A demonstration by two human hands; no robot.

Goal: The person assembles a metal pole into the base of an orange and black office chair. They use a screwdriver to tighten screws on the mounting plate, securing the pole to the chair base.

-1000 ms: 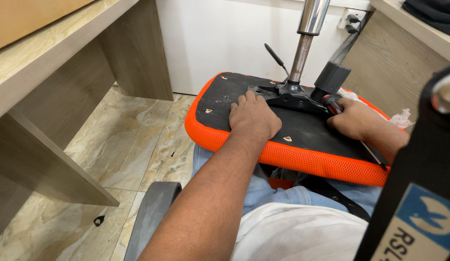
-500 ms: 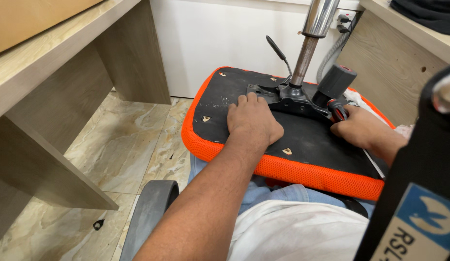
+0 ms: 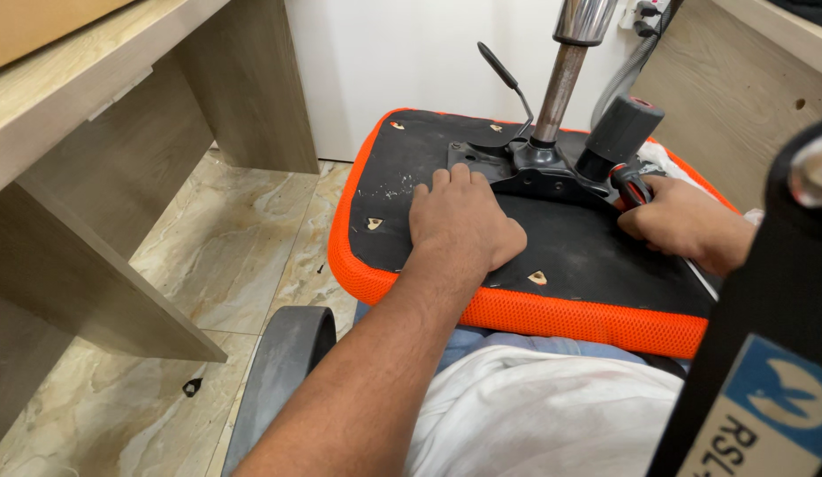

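An upturned chair seat (image 3: 517,256), black beneath with an orange mesh edge, is seen lying across the person's lap, between a wooden desk (image 3: 93,159) on the left and a wooden panel (image 3: 738,115) on the right. Compared with the earlier frames, the seat is framed closer and more squarely. A metal plate (image 3: 526,170) is fixed at the seat's far middle, and from it a chrome column (image 3: 566,79) rises, with a thin lever (image 3: 504,75) to its left. The left hand (image 3: 460,221) is laid flat on the black underside, fingers spread and nothing gripped; since a second ago it has been kept there, just near of the plate. The right hand (image 3: 681,221) is closed around a red-and-black tool handle (image 3: 632,184) at the plate's right edge, as before. A small black part (image 3: 192,386) lies on the tiled floor (image 3: 225,256).
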